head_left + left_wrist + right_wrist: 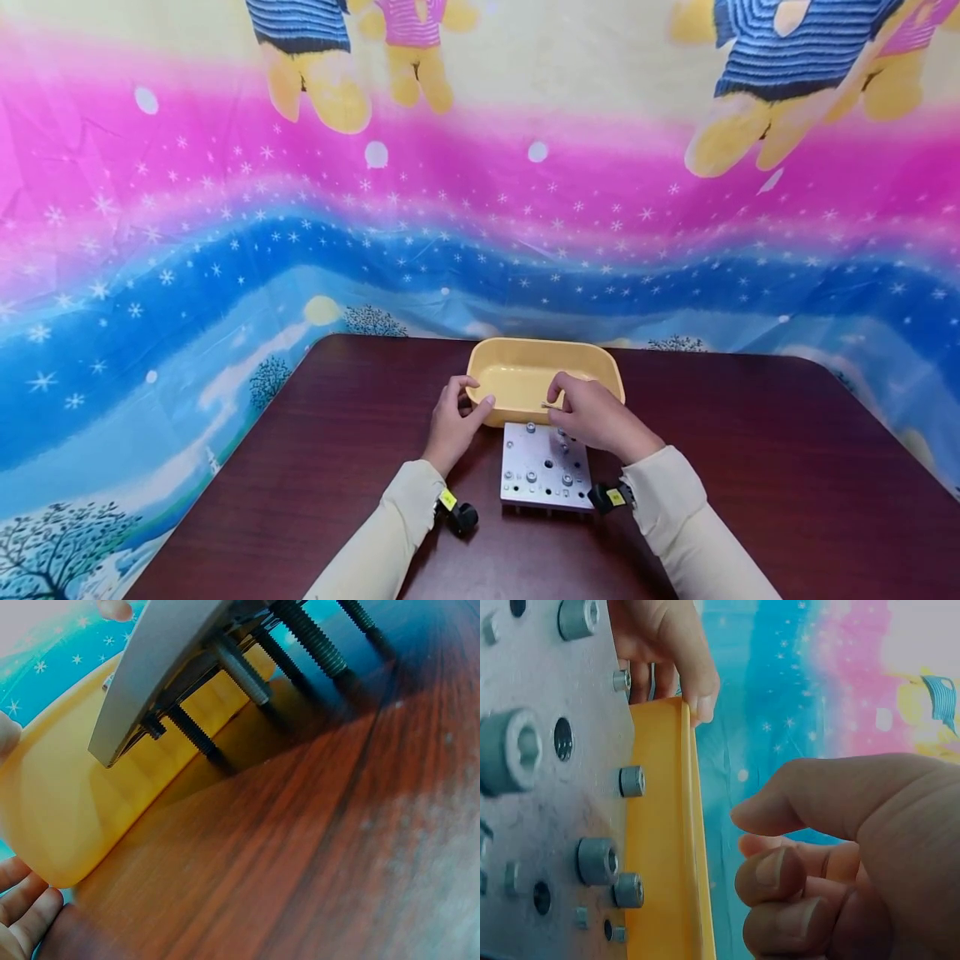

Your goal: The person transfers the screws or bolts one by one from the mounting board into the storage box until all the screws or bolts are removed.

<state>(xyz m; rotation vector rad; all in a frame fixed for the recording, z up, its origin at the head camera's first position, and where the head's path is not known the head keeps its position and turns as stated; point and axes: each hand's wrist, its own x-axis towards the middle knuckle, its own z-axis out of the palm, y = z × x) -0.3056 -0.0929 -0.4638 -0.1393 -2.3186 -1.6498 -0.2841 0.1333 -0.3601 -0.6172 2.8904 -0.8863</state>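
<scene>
My left hand [452, 423] grips the left end of a yellow plastic basin [495, 412], thumb at the rim and fingers around the outside corner. Over the basin's near rim, my right hand [596, 414] is curled and pinches a small metal screw [551, 406]; the right wrist view hides that screw. Just in front of the basin stands a silver metal plate [528, 458], with socket-head screws [600, 859] and open holes in its top. Threaded screw shanks [311, 641] stick out beneath it and hold it above the table.
The dark red wooden table [337, 467] has rounded far corners. A printed cloth [480, 242] with snowflakes and bears hangs behind it. Small black wrist cameras [462, 518] sit on both wrists, the right one close beside the plate.
</scene>
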